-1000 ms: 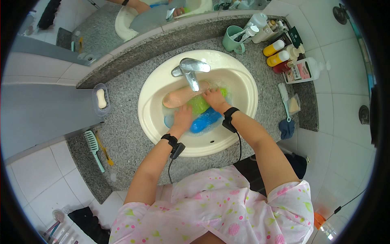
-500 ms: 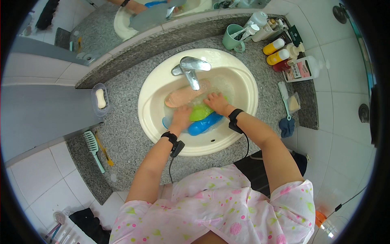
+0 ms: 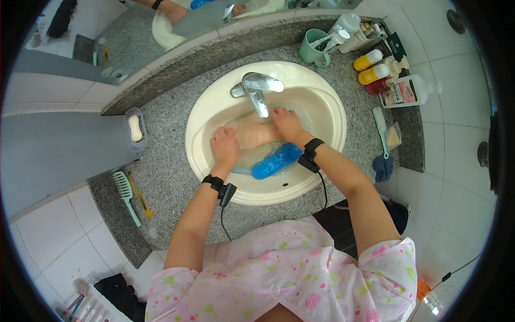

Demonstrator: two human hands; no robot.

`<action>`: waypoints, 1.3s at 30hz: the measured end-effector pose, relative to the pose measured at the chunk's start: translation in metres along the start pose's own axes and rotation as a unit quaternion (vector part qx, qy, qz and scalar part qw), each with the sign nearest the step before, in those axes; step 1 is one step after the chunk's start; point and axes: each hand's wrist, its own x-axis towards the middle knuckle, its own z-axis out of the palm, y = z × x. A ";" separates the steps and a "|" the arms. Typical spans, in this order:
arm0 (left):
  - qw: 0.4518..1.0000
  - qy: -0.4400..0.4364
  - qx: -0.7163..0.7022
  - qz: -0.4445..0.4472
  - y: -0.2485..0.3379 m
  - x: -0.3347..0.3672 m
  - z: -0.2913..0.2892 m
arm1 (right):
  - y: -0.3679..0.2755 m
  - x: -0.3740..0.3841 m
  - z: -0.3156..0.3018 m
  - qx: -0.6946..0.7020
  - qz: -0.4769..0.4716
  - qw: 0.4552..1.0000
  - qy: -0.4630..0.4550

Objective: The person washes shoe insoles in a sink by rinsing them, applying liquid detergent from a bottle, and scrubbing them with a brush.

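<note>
Water stands in an oval cream sink [image 3: 201,161] below a chrome faucet [image 3: 258,91]. A peach-coloured long flat piece [image 3: 256,135], shaped somewhat like a shoe sole, lies in this water. My left hand [image 3: 225,147] closes over its left end, fingertips bent onto it. At the right end, beside the spout, my right hand [image 3: 288,124] grips it with curled fingers. A shiny blue long piece [image 3: 277,161] with rounded ends rests nearer to me, below the right wrist, touched by neither hand's fingers. Both wrists carry black straps with cables.
The sink is set in a speckled grey counter [image 3: 166,161]. A soap dish [image 3: 134,134] and a green comb [image 3: 125,196] lie left. At right are a green mug [image 3: 313,48], yellow bottles [image 3: 370,67], a white bottle [image 3: 410,91] and a brush [image 3: 382,134]. A mirror [image 3: 193,27] runs behind.
My hands have moved from the green piece to the peach piece, the left one shifting leftward. The peach piece has come nearer. The green piece is no longer visible.
</note>
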 end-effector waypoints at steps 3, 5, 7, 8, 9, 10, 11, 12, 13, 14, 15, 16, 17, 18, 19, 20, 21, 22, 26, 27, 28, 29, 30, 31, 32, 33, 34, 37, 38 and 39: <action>1.000 -0.005 -0.017 -0.017 -0.015 0.000 0.018 | -0.027 -0.009 0.006 -0.034 0.006 0.999 0.001; 0.999 -0.002 0.024 0.042 0.002 -0.006 0.016 | -0.034 -0.027 0.010 -0.062 -0.044 0.997 -0.027; 0.993 0.007 0.067 0.093 0.008 -0.016 0.024 | -0.039 -0.037 0.011 -0.100 -0.079 0.991 -0.029; 0.988 0.000 0.075 0.132 0.004 -0.021 0.037 | -0.044 -0.039 0.011 -0.136 -0.120 0.983 -0.030; 0.981 -0.011 0.080 0.176 0.008 -0.023 0.039 | -0.045 -0.046 0.011 -0.147 -0.133 0.979 -0.040; 0.981 -0.012 0.079 0.177 0.011 -0.026 0.042 | -0.049 -0.052 0.011 -0.147 -0.131 0.980 -0.042; 0.980 -0.102 0.065 0.161 0.013 -0.028 0.044 | -0.053 -0.058 0.010 -0.129 -0.115 0.974 -0.144; 0.970 -0.189 0.051 0.142 0.014 -0.030 0.044 | -0.055 -0.061 0.007 -0.111 -0.098 0.958 -0.244; 0.971 -0.188 0.051 0.141 0.011 -0.032 0.046 | -0.055 -0.062 0.006 -0.111 -0.099 0.958 -0.243; 0.967 -0.193 0.074 0.150 0.008 -0.032 0.048 | -0.054 -0.063 0.005 -0.075 -0.087 0.951 -0.287; 0.962 -0.198 0.097 0.162 0.008 -0.031 0.047 | -0.051 -0.065 0.004 -0.038 -0.071 0.941 -0.329; 0.962 -0.197 0.097 0.163 0.010 -0.030 0.047 | -0.047 -0.065 0.010 -0.038 -0.070 0.941 -0.328; 0.959 -0.230 0.090 0.140 0.013 -0.030 0.046 | -0.042 -0.062 0.020 -0.056 -0.061 0.944 -0.319; 0.954 -0.265 0.083 0.117 0.016 -0.030 0.044 | -0.038 -0.059 0.029 -0.071 -0.052 0.946 -0.311; 0.953 -0.267 0.083 0.119 0.024 -0.031 0.035 | -0.035 -0.056 0.032 -0.069 -0.050 0.946 -0.312; 0.938 -0.309 0.110 0.115 0.032 -0.033 0.026 | -0.032 -0.052 0.036 -0.098 -0.040 0.938 -0.329; 0.921 -0.349 0.137 0.108 0.036 -0.034 0.018 | -0.031 -0.047 0.036 -0.128 -0.032 0.930 -0.344; 0.921 -0.350 0.137 0.107 0.038 -0.035 0.014 | -0.028 -0.045 0.036 -0.128 -0.033 0.929 -0.345; 0.918 -0.359 0.122 0.117 0.032 -0.035 0.016 | -0.033 -0.042 0.023 -0.115 -0.047 0.942 -0.313; 0.920 -0.358 0.114 0.114 0.029 -0.035 0.020 | -0.039 -0.044 0.020 -0.121 -0.045 0.943 -0.306; 0.920 -0.358 0.114 0.113 0.027 -0.036 0.025 | -0.045 -0.047 0.019 -0.122 -0.046 0.943 -0.306; 0.917 -0.361 0.120 0.116 0.026 -0.036 0.030 | -0.053 -0.052 0.018 -0.118 -0.029 0.938 -0.323; 0.915 -0.365 0.126 0.120 0.025 -0.036 0.035 | -0.059 -0.057 0.016 -0.115 -0.011 0.933 -0.341; 0.915 -0.365 0.126 0.117 0.021 -0.037 0.042 | -0.065 -0.060 -0.003 -0.062 -0.022 0.916 -0.396; 0.924 -0.349 0.104 0.117 0.017 -0.038 0.048 | -0.067 -0.060 -0.006 -0.063 -0.025 0.916 -0.396; 0.932 -0.333 0.082 0.120 0.019 -0.038 0.049 | -0.064 -0.062 -0.008 -0.051 -0.028 0.895 -0.443; 0.932 -0.333 0.082 0.121 0.020 -0.037 0.049 | -0.063 -0.063 -0.009 -0.039 -0.033 0.871 -0.489; 0.923 -0.357 0.096 0.102 0.036 -0.031 0.035 | -0.051 -0.052 -0.004 -0.056 0.000 0.857 -0.512; 0.912 -0.384 0.106 0.103 0.047 -0.028 0.025 | -0.042 -0.052 0.004 -0.053 0.005 0.857 -0.513; 0.899 -0.409 0.116 0.104 0.055 -0.027 0.013 | -0.031 -0.054 0.016 -0.048 0.001 0.880 -0.472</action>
